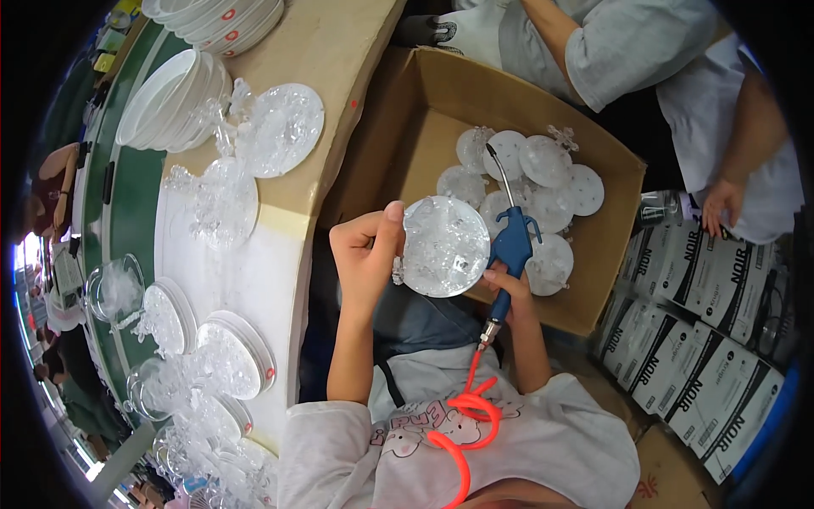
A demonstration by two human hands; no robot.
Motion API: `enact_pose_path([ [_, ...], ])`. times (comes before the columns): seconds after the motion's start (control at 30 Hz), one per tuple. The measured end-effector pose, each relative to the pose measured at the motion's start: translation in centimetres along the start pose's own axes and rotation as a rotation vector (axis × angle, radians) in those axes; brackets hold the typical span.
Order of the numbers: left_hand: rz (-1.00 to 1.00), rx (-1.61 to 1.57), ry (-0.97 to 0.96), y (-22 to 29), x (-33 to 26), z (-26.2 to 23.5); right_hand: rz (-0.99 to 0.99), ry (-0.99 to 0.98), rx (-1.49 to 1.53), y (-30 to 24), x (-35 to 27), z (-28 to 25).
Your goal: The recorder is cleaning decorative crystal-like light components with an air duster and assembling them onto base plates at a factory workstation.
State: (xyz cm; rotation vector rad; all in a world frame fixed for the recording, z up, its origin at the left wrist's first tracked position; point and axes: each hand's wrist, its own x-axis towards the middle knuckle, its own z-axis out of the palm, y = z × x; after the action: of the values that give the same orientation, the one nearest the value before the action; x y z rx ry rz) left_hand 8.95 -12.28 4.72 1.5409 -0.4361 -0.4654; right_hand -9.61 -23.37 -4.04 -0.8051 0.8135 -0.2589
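My left hand (366, 253) pinches a round clear plastic disc (445, 246) by its left edge and holds it up in front of me. My right hand (507, 284) grips a blue air blow gun (511, 246) by its handle. The gun's thin metal nozzle points up and away, just right of the disc. An orange coiled hose (465, 424) runs from the gun's base down over my shirt. Behind the disc, an open cardboard box (424, 110) holds several more clear discs (543, 182).
On my left a curved work table (254, 280) carries clear discs, stacks of white bowls (170, 102) and clear lids. Another person in a grey shirt (627, 42) stands behind the box. Stacked white printed cartons (695, 339) sit at the right.
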Motion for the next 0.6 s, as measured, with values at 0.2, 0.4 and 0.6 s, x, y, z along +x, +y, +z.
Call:
enact_pose_path([
  [0.2, 0.064, 0.019, -0.079, 0.0, -1.2, -0.9, 0.018, 0.066, 0.015, 1.3, -0.9, 0.3],
  [0.4, 0.083, -0.032, 0.145, -4.4, -0.8, -0.7, -0.012, 0.183, 0.034, 0.8, -1.3, 1.1],
  [0.6, -0.752, -1.273, -0.231, -8.4, -3.0, 2.0, -0.053, 0.260, -0.013, 0.2, -0.9, 0.9],
])
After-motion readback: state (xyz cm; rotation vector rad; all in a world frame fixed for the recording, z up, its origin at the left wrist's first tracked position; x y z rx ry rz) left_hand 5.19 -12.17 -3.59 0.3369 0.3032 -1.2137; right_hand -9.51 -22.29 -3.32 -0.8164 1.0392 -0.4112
